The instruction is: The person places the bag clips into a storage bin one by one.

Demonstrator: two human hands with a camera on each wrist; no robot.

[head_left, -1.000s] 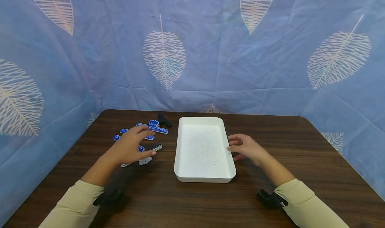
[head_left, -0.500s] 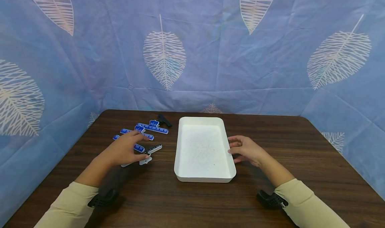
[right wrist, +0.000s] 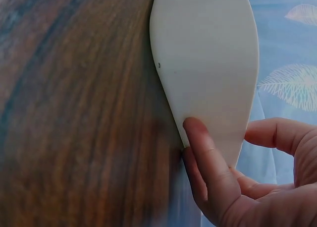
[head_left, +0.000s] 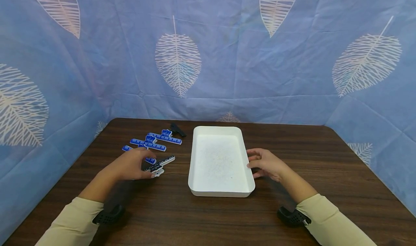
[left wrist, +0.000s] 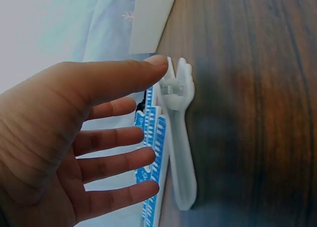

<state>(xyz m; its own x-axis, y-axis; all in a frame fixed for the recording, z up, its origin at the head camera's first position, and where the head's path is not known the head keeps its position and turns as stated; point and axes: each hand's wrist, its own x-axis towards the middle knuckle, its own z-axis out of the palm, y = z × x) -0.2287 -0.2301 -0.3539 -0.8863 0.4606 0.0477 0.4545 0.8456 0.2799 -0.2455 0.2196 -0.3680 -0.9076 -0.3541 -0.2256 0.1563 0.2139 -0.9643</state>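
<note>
My left hand (head_left: 131, 165) hovers over a black-and-white clip (head_left: 166, 161) with a piano-key pattern. In the left wrist view its fingers (left wrist: 119, 160) are spread, and its thumb overlaps the handle end of the white clip (left wrist: 182, 152); contact there cannot be made out. Behind lie several blue clips with the same pattern, one blue clip (head_left: 147, 144) just beyond the fingers, another blue clip (head_left: 165, 138) farther back. My right hand (head_left: 268, 165) touches the right side of a white tray (head_left: 221, 194), its fingertips against the outer wall and its thumb at the rim.
A small black clip (head_left: 177, 130) lies at the back, left of the tray. Everything stands on a dark wooden table (head_left: 195, 220). A blue curtain (head_left: 214, 69) with leaf prints hangs behind the table and along its sides.
My left hand has drawn back toward the near side and lowered toward the black-and-white clip, uncovering the blue clips. The right hand has slid slightly nearer along the tray's side.
</note>
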